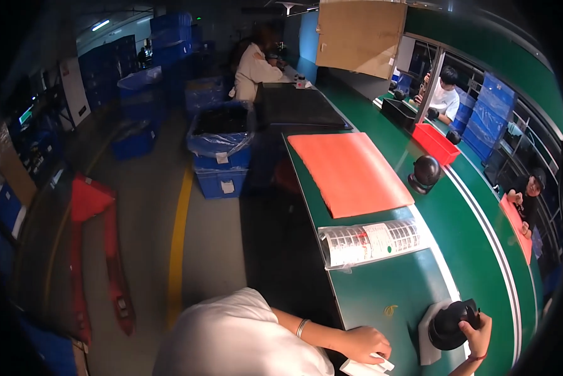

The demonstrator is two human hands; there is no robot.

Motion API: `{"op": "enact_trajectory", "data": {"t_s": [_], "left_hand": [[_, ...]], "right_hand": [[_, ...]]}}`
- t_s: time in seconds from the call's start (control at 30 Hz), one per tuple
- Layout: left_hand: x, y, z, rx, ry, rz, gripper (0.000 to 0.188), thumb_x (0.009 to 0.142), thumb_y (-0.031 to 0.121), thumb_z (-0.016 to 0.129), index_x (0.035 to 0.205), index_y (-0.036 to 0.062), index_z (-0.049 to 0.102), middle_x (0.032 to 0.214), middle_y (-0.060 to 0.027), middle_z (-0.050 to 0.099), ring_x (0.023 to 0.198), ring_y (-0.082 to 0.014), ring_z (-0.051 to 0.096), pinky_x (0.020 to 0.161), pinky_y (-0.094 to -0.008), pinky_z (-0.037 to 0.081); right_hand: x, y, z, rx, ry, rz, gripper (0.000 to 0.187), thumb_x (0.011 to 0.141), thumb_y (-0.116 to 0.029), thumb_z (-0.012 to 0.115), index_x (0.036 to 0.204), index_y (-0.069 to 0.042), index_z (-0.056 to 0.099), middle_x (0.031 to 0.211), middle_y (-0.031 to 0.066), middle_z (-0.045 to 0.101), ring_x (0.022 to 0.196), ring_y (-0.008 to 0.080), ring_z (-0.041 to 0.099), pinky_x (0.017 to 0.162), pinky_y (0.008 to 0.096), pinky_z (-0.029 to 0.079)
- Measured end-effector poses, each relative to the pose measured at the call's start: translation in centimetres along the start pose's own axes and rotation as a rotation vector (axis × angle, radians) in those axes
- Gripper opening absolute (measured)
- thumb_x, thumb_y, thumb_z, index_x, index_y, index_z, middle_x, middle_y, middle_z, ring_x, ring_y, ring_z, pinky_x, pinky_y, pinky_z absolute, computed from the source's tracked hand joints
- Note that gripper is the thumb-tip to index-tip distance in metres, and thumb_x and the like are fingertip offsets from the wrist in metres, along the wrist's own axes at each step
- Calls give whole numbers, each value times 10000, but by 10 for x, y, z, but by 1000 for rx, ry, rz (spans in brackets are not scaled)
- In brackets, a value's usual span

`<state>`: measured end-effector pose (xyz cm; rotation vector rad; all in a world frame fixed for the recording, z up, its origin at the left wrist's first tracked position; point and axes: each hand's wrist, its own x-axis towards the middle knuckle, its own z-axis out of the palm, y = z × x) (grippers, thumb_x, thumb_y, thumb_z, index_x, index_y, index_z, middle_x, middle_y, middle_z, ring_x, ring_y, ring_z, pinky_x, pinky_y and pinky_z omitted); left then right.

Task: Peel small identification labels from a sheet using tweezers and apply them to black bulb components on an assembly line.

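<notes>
At the lower right, my right hand (479,333) has its thumb and fingers around a black rounded device (451,329), which looks like a dome camera. Behind the device, on its left side, stands a pale grey-white angular piece (426,335); whether the two are joined I cannot tell. Close to the table's near edge, my left hand (367,343) is closed on a white flat-sided piece (364,368), partly cut off by the picture's lower edge. A small yellow-green loop (390,310), like a rubber band, lies on the green table (363,294) between the hands.
Beyond my hands lie a plastic-wrapped roll of labels (372,243) and an orange mat (350,172). A similar black device (424,173) and a red bin (436,144) stand on the green conveyor (476,250). Blue crates (222,166) and a red pallet jack (93,200) stand left. Other people work nearby.
</notes>
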<state>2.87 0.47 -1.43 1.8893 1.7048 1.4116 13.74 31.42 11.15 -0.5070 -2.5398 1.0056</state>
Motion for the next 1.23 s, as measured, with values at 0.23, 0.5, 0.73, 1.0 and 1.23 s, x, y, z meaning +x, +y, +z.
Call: {"op": "enact_trajectory", "data": {"t_s": [0.23,0.5,0.73,1.0,1.23], "left_hand": [[5,-1,3,64,-35,-93,152,851,202,632,941,83,658,871,-48,668,821,-266,643,698,-375,530],[6,-3,3,86,152,-179,261,840,206,666,1089,129,650,922,-50,671,853,-255,636,739,-359,524],[13,2,-3,72,106,-204,228,800,113,712,1024,84,689,861,-42,685,791,-203,652,722,-310,514],[18,7,-6,62,-57,-196,165,818,147,687,977,105,704,868,-49,685,799,-224,657,691,-320,524],[17,7,-9,73,-59,-220,186,803,131,711,987,107,726,857,-65,695,805,-165,669,706,-282,531]], "right_hand": [[-3,63,-12,128,269,28,453,739,-177,814,1027,4,515,988,48,519,922,149,492,865,301,418],[-7,69,-59,-512,817,10,301,907,-285,650,844,4,595,636,46,507,573,131,465,520,309,343],[-12,139,-39,-950,888,267,239,867,-309,640,954,-87,654,969,95,696,834,298,663,689,410,522],[-9,179,-10,-1156,848,127,161,712,-133,710,765,-107,560,845,65,591,682,283,621,609,398,488],[3,164,16,-978,768,208,291,727,-241,747,963,-98,656,907,91,610,723,270,657,652,376,515]]}}
